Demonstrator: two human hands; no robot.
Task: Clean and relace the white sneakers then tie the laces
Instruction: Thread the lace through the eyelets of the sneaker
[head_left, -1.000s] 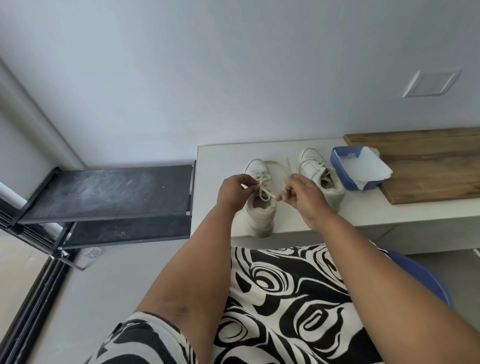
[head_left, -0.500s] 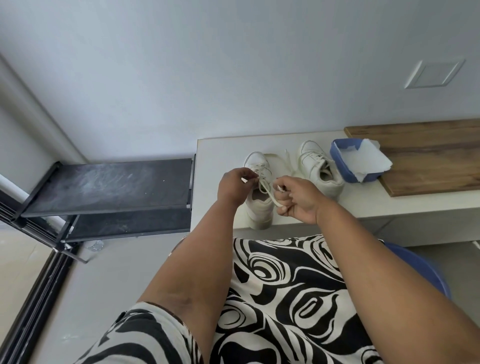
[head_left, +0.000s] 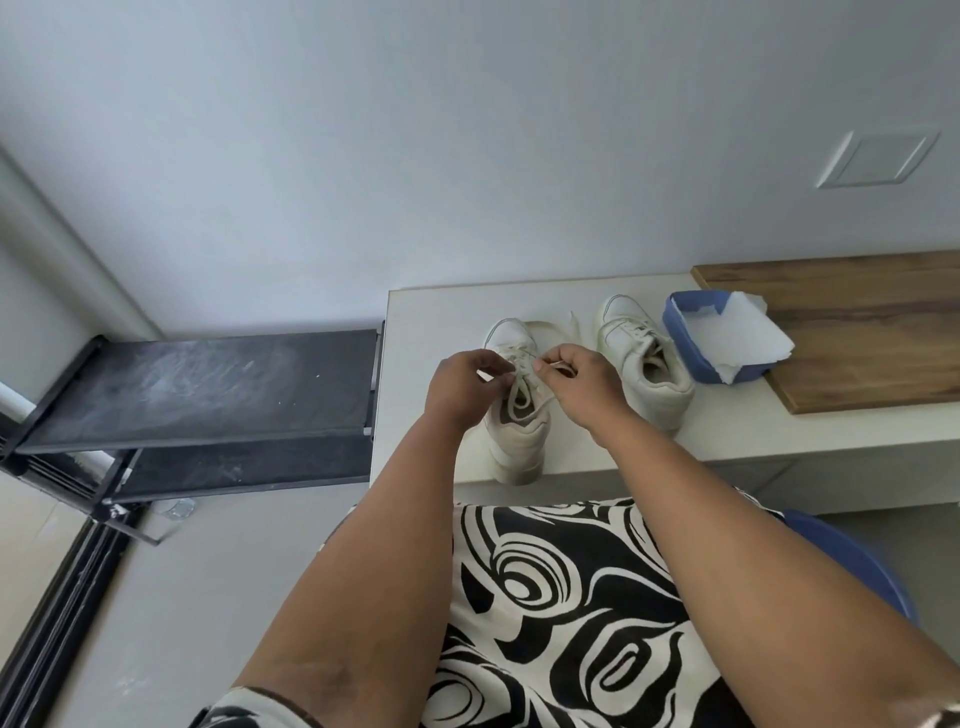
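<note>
A person is sitting at a pale tabletop (head_left: 426, 312) with both hands raised over the nearer white sneaker (head_left: 517, 421), which is standing at roughly the centre of the view, toe pointing toward 12 o'clock and heel hanging just at the tabletop's front edge. The left hand (head_left: 460, 387) is working at the sneaker's 9 o'clock side, its grip curled and pinching a strand of the cream shoelace (head_left: 522, 392) between thumb and fingertips. The right hand (head_left: 582, 387) is sitting at the sneaker's 3 o'clock side, its grip likewise curled, pinching another part of the same lace close to the left hand's fingers. Loops of the lace are hanging down over the sneaker's tongue and opening, and a loose length is trailing on the tabletop toward 12 o'clock. The second white sneaker (head_left: 647, 364) is standing at 3 o'clock of the first, just beside the right hand, toe also toward 12 o'clock, with laces showing across its upper. At its 3 o'clock a blue container (head_left: 680, 338) is holding a white paper sheet (head_left: 737, 343), and it is overlapping the edge of a wooden board (head_left: 857, 332). At 9 o'clock of the tabletop a black shelf rack (head_left: 208, 384) is standing against the wall. A black-and-white patterned garment (head_left: 561, 613) is filling the view at 6 o'clock.
</note>
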